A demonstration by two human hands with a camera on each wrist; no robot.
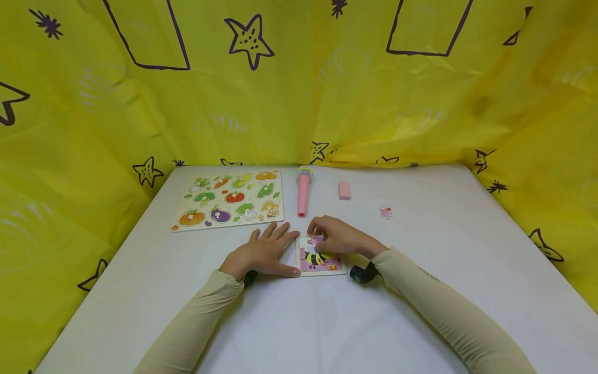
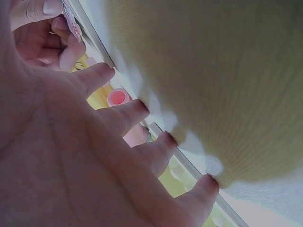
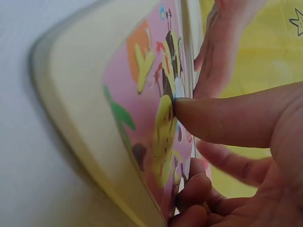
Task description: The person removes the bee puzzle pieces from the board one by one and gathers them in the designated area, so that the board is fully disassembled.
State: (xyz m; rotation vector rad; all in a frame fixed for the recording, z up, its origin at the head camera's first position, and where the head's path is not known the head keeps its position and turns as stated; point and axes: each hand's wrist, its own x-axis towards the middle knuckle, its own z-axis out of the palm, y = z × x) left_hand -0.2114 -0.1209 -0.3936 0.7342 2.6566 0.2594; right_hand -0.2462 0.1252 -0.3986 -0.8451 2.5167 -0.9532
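Yellow cloth (image 1: 289,114) w/ dark star drawings stands behind and at both sides of the white table (image 1: 317,327). Bee puzzle tray (image 1: 322,274) lies flat on it, near the mid., btwn. the two hands. L hand (image 1: 261,254) rests at the left side of this tray; its fingers are straight and spread, the thumb tip at the near left corner and the index tip by the far left corner. R hand (image 1: 338,236) pinches a pink puzzle pc. (image 1: 315,240) btwn. thumb and curled fingers, over the far part of the tray; whether this pc. touches the tray, I cannot tell. Loose pc. (image 1: 385,212) lies apart, on the right, farther back. Behind the tray are a pink toy mic (image 1: 303,195) and, to its right, a small pink block (image 1: 344,190). Veg. board (image 1: 253,197) lies at far left, beside the mic. Both arms wear beige sleeves (image 1: 434,296).
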